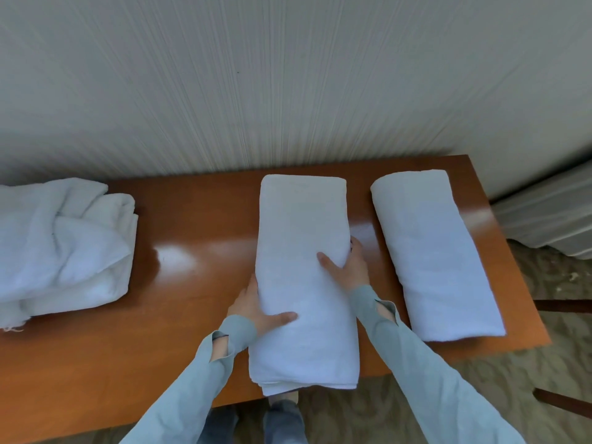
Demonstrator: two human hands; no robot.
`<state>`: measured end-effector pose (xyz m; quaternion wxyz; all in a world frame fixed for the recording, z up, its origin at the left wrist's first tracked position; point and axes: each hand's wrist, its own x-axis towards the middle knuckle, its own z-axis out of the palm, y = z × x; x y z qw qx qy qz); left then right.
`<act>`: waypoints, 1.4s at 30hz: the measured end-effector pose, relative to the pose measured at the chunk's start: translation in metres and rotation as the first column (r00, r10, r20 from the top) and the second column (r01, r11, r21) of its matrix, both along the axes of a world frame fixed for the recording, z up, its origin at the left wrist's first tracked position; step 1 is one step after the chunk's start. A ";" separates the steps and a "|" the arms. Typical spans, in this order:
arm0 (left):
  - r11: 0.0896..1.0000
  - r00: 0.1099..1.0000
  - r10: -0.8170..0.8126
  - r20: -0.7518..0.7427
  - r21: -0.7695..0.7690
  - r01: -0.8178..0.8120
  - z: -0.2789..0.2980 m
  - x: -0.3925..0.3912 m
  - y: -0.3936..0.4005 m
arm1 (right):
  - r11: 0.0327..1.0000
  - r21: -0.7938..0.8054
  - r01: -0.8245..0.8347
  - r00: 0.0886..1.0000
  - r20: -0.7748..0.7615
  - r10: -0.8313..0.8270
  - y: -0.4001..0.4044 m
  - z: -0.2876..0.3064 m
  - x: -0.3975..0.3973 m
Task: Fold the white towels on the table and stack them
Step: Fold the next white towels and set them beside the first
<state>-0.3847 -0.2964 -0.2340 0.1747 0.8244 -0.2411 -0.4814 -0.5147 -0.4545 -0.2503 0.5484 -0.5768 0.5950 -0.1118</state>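
A long folded white towel (302, 238) lies down the middle of the brown table (198, 238), its near end hanging over the front edge. My left hand (259, 307) grips its left side, thumb on top. My right hand (347, 265) grips its right side, thumb on top and fingers curled under the edge. A second folded white towel (435, 251) rests to the right, apart from the first. A heap of unfolded white towels (61, 245) sits at the table's left end.
A ribbed pale wall (256, 91) runs right behind the table. Patterned carpet (480, 379) lies to the right and below, with dark wooden furniture legs (563, 306) and pale fabric (551, 219) beside the table's right end.
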 end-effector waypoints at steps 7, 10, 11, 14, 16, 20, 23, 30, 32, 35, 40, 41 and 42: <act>0.818 0.756 0.486 -0.438 -0.075 -0.570 0.006 0.004 -0.028 | 0.994 0.025 -0.108 0.993 0.046 0.107 -0.015 0.007 0.004; 0.813 0.689 0.452 -0.567 -0.054 -0.579 0.005 0.007 -0.038 | 0.967 -0.111 -0.230 0.972 0.032 0.234 -0.010 0.005 0.005; 0.813 0.673 0.442 -0.593 -0.052 -0.579 0.005 0.007 -0.040 | 0.969 -0.084 -0.233 0.970 0.046 0.237 -0.012 0.006 0.004; 0.822 0.632 0.417 -0.654 -0.027 -0.569 -0.001 0.007 -0.040 | 0.968 0.034 -0.249 0.964 0.110 0.244 -0.016 0.007 -0.003; 0.847 0.616 0.385 -0.687 -0.003 -0.532 0.001 0.009 -0.044 | 0.957 0.047 -0.286 0.950 0.144 0.277 -0.015 0.010 -0.009; 0.843 0.570 0.423 -0.705 0.075 -0.533 0.004 0.004 -0.047 | 0.935 -0.028 -0.353 0.927 0.124 0.354 -0.015 0.014 -0.013; 0.791 0.461 0.478 -0.747 0.138 -0.596 0.005 -0.002 -0.041 | 0.964 0.040 -0.262 0.949 0.192 0.250 -0.020 0.017 -0.015; 0.791 0.671 0.500 -0.547 -0.028 -0.611 0.001 -0.009 -0.047 | 0.978 -0.088 -0.192 0.978 0.065 0.198 -0.037 0.009 -0.010; 0.790 0.710 0.507 -0.488 -0.065 -0.609 0.000 -0.011 -0.049 | 0.951 -0.174 -0.256 0.967 -0.033 0.254 -0.036 0.001 -0.004; 0.770 0.718 0.563 -0.410 -0.055 -0.635 -0.002 -0.014 -0.054 | 0.921 -0.227 -0.315 0.936 -0.232 0.263 -0.042 -0.007 -0.005; 0.771 0.718 0.587 -0.374 -0.014 -0.637 0.001 -0.016 -0.058 | 0.923 -0.380 -0.064 0.987 -0.162 0.002 -0.071 0.024 -0.053; 0.780 0.741 0.586 -0.329 -0.019 -0.625 0.002 -0.016 -0.057 | 0.962 -0.271 -0.032 0.994 -0.107 0.003 -0.071 0.034 -0.060; 0.802 0.780 0.573 -0.252 -0.022 -0.597 0.002 -0.016 -0.057 | 0.987 -0.149 -0.059 0.995 -0.093 0.045 -0.068 0.040 -0.063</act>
